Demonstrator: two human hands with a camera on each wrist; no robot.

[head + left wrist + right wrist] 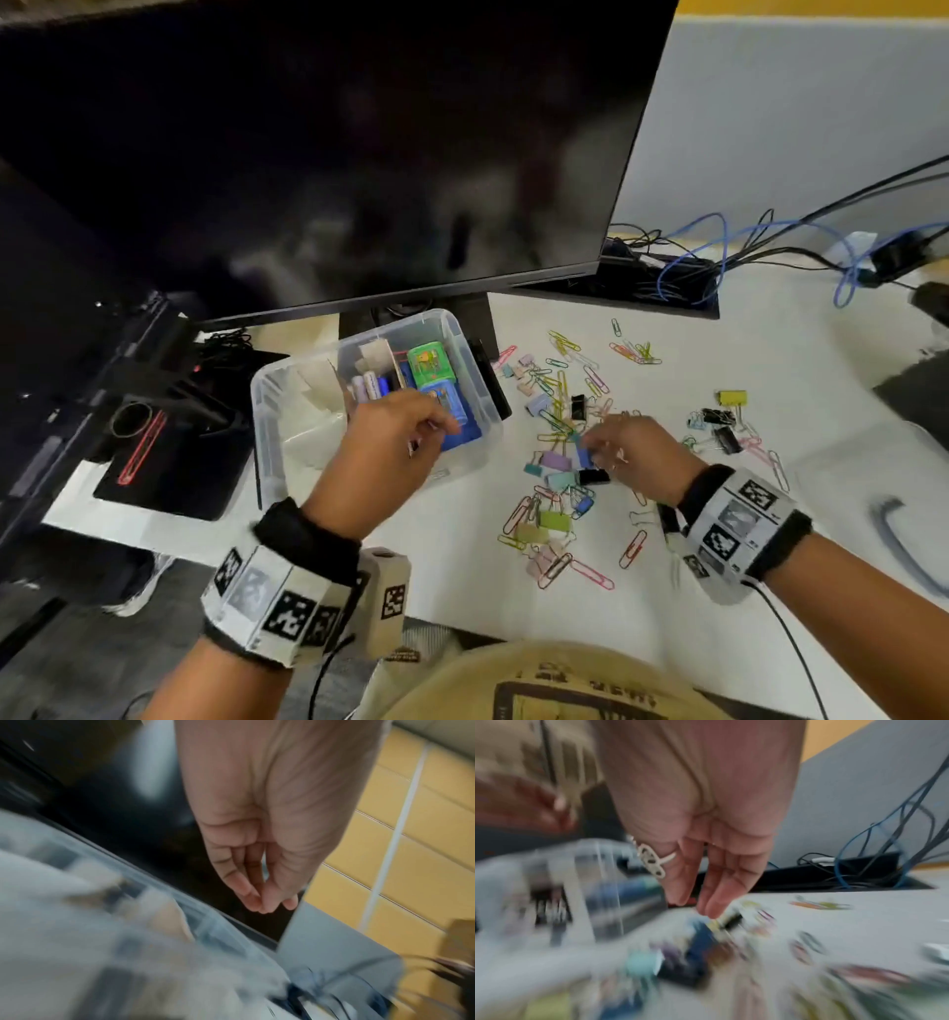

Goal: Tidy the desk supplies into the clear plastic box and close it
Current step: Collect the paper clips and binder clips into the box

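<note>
- While the left hand [382, 452] hung over the near rim of the clear plastic box [287, 406], its fingertips were drawn together as if pinching something small; the left wrist view showed the fingers [250, 896] bunched tip to tip, and whether anything sat between them I could not tell.
- The box stood open at the foot of the monitor [308, 154], left of the scattered supplies, already holding a green case [425, 362], a blue case [447, 403] and some markers [367, 385].
- The right hand [629, 452] was low over the heap of binder clips and paper clips [557, 462] on the white desk [744, 370], fingers angled down and loosely together, tips just above or touching a blue clip [584, 456]; blur kept me from saying whether it had hold of one.
- Doing this step well probably meant letting go only once the left fingertips were inside the walls, so nothing bounced off the rim.
- The right hand would likely do better gathering several clips into a cluster than lifting them singly, since many lay spread to the right and near side.
- Linked paper clips could drag neighbours off the desk edge, so a slow lift seemed wise.
- A lid did not plainly show; closing looked far off.
</note>
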